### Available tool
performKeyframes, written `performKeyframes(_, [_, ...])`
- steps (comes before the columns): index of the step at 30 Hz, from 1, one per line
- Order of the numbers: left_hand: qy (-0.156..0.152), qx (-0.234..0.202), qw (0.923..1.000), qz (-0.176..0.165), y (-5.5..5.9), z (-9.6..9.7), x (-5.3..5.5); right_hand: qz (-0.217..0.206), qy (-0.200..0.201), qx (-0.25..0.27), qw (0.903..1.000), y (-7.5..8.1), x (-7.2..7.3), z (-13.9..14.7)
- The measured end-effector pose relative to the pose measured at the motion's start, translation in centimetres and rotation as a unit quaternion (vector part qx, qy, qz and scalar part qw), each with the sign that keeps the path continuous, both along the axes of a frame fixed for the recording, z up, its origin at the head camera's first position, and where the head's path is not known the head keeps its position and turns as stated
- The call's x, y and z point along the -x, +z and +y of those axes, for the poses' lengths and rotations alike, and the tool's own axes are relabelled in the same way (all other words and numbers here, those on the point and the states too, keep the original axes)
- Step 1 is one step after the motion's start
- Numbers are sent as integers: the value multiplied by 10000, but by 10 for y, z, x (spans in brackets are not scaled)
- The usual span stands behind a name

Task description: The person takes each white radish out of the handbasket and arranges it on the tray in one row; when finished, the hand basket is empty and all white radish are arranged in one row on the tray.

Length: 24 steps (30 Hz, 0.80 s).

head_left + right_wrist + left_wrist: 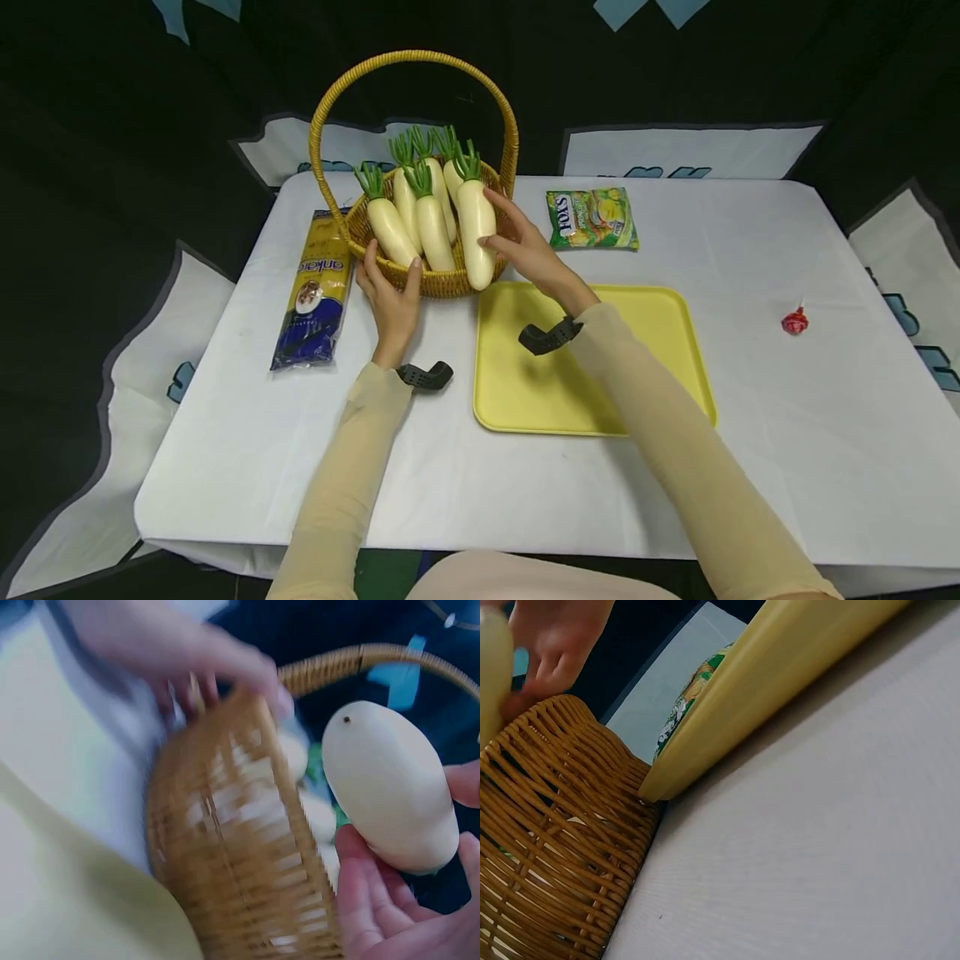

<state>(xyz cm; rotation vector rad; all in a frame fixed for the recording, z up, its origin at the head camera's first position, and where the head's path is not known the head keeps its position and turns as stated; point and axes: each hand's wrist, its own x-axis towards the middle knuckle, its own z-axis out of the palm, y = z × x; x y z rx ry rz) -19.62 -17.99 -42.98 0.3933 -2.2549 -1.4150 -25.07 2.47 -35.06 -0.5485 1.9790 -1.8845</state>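
Note:
A wicker basket [450, 285] with a tall arched handle holds several white radishes [433, 229] with green tops. My right hand [534, 254] grips one white radish [476, 237] at the basket's right side, its green top pointing away from me. In the right wrist view this radish [390, 787] sits between thumb and fingers, blunt end facing the camera. My left hand [393, 308] holds the basket's near left rim, thumb inside and fingers outside. Wicker weave [555, 825] fills the left of the left wrist view, where the left hand itself is out of sight.
A yellow tray [600, 408] lies right of the basket, close to its wall. Behind it is a green candy bag [592, 218]. A blue and gold packet [311, 292] lies left of the basket. A red wrapped lollipop [795, 322] is far right on the white-covered table [750, 467].

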Motion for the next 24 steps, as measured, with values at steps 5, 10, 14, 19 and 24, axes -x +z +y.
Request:
performKeyframes(5, [88,25,9999,100,-2,0,1,-133,22,215,9997,-2,-35,6])
performKeyframes(10, [32,-10,9999,126,-2,2,3,-122,96,104,9998,-4,-66,19])
performKeyframes(14, [10,4,9999,136,-2,3,3,-109,-51,61,9999,-8,-89,30])
performKeyframes(19, [88,16,9998,179,-2,2,2,-74,-419,-133,9990,-20,-116,38])
performKeyframes(24, [56,18,9998,205,-2,2,4,-151,-661,-571,9961,-36,-132,41])
